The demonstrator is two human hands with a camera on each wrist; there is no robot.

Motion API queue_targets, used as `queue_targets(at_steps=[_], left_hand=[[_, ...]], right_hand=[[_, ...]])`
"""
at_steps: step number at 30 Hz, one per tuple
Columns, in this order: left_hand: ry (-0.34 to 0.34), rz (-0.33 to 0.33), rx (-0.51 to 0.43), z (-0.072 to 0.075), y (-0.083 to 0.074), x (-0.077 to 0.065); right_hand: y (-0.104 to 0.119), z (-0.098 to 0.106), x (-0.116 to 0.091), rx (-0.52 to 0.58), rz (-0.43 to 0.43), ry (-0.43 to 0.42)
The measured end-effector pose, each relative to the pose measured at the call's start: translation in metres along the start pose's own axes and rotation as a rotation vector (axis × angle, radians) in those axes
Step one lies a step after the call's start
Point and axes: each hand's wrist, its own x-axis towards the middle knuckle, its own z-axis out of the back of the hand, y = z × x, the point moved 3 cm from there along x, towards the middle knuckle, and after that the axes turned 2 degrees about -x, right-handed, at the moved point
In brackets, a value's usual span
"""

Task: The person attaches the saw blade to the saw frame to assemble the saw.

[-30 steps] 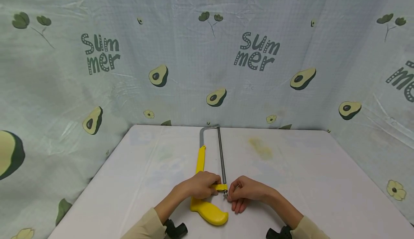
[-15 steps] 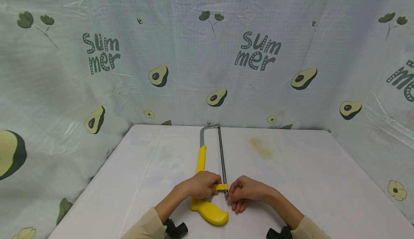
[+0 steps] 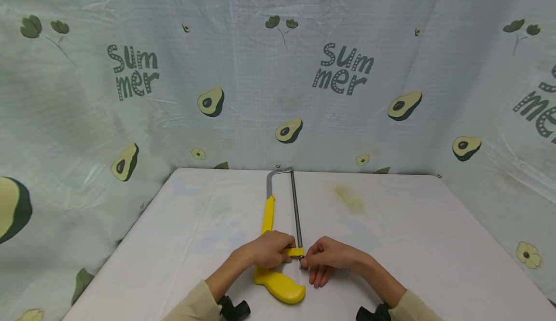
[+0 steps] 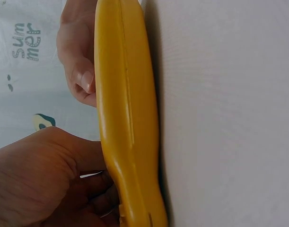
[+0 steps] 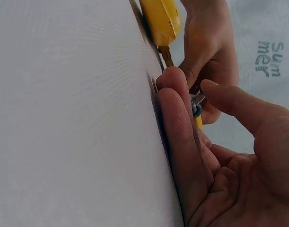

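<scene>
A hacksaw with a yellow handle (image 3: 282, 287) lies on the white table, its grey metal blade (image 3: 296, 207) pointing away to the far edge. My left hand (image 3: 270, 248) grips the yellow frame near the handle, fingers by the short yellow crosspiece (image 3: 295, 252) at the blade's near end. Just beyond that end, my right hand (image 3: 327, 256) pinches a small metal wing nut (image 5: 197, 106) between thumb and fingers. In the head view the fingertips mostly cover the nut. Its other fingers rest low, close along the tabletop.
The white table (image 3: 391, 234) reaches back to a pale curtain (image 3: 243, 60) printed with avocados and lettering. A faint yellow stain (image 3: 351, 200) marks the tabletop right of the blade. Dark camera mounts (image 3: 234, 309) sit on both wrists.
The right thumb and fingertips have shifted slightly left over the wing nut, whose visible wings have changed angle. The left hand and the hacksaw stay in place.
</scene>
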Motion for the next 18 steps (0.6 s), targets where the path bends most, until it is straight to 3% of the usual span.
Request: queue_targets(at_steps=[18], left_hand=[[-0.002,0.005,-0.001,-0.0018,-0.0015,0.0008]], right_hand=[[-0.0022,-0.0005,0.0001,0.028,-0.001,-0.017]])
